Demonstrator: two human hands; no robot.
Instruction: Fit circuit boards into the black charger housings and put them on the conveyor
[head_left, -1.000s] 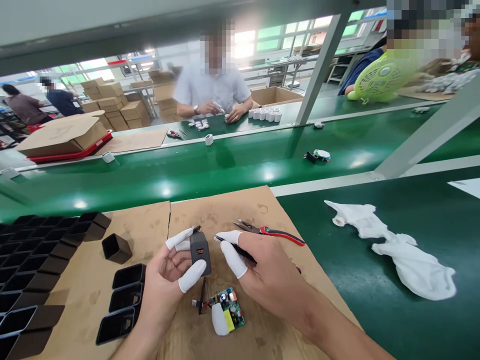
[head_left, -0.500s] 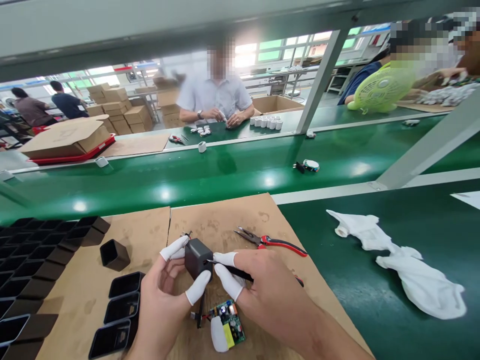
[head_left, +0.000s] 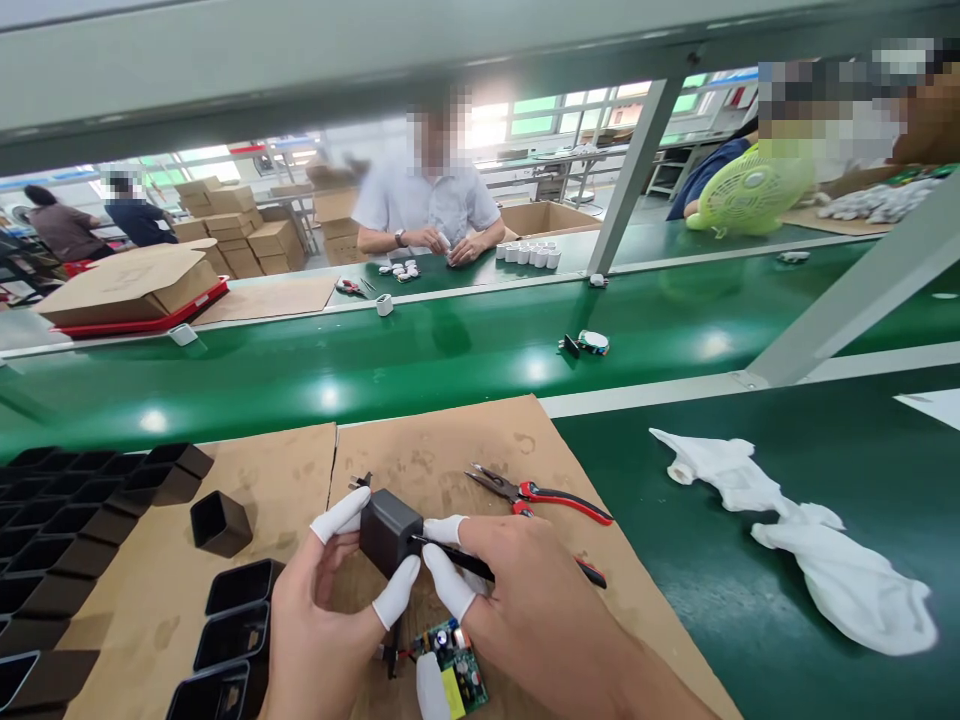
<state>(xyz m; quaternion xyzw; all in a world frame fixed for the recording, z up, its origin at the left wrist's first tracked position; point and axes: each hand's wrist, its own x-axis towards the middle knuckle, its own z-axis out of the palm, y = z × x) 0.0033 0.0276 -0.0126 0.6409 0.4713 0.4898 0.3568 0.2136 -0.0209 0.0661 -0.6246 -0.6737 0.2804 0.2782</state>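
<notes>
My left hand point(head_left: 319, 610), with white finger cots on it, is closed around a black plastic charger housing point(head_left: 390, 528) above the cardboard. Metal prongs point(head_left: 361, 481) show by its far left end. My right hand point(head_left: 525, 590), also in finger cots, pinches a slim black pointed tool point(head_left: 469, 564). The tool's tip is at the small opening in the housing's right face; how deep it goes is hidden. Below the hands lies a green circuit board point(head_left: 466, 668) with a yellow block and white padding, wired to a small black part point(head_left: 391, 652). Red-handled pliers point(head_left: 521, 492) rest behind my right hand.
Rows of open black housings point(head_left: 97, 520) stand on the left, with several more point(head_left: 232, 635) beside my left hand. White cloth point(head_left: 832, 560) lies on the right. Beyond the cardboard point(head_left: 442, 430) runs a green conveyor belt point(head_left: 300, 360) carrying parts. A co-worker point(head_left: 431, 215) sits opposite.
The board and plug part on the belt have shifted left, as have other parts on it. Both hands keep their hold; the tool's tip stays at the housing's opening. The view has shifted slightly.
</notes>
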